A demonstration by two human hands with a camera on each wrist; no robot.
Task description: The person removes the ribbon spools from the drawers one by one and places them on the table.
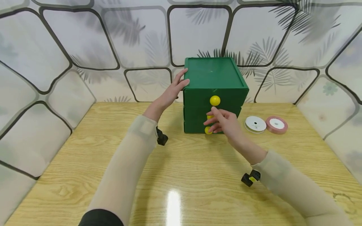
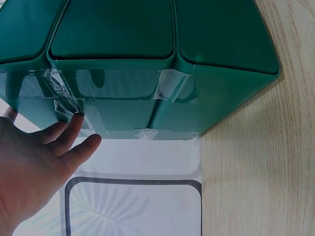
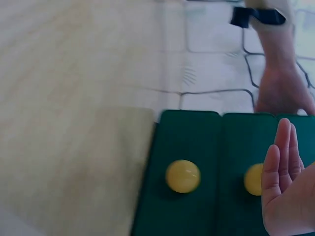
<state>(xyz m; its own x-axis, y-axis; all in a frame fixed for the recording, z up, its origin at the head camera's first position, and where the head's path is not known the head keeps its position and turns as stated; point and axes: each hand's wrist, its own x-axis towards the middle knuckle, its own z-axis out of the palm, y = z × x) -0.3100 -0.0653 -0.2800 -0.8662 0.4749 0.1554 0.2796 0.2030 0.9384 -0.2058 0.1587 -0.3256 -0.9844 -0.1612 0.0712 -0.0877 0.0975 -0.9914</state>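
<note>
1. The green drawer cabinet (image 1: 210, 75) stands at the far side of the worktop (image 1: 198, 172), slightly right of the middle.
2. The left hand (image 1: 168, 94) rests on the cabinet's left side near its top, fingers spread.
3. The right hand (image 1: 227, 122) is before the drawer fronts, fingers extended and gripping nothing, partly covering the middle yellow knob (image 1: 210, 117); whether they touch, I cannot tell.
4. Right of the cabinet lie a white spool (image 1: 255, 128) and, just beside it, a pink ribbon roll (image 1: 284, 127).

On the pale wooden table (image 1: 198, 169) we see a white spool (image 1: 255, 123) lying flat just beside a pink roll (image 1: 276, 125), perhaps touching it. Behind, we see a patterned backdrop (image 1: 198, 34) with dark rounded outlines and grey leaf prints; glare (image 1: 173, 207) streaks the tabletop.
</note>
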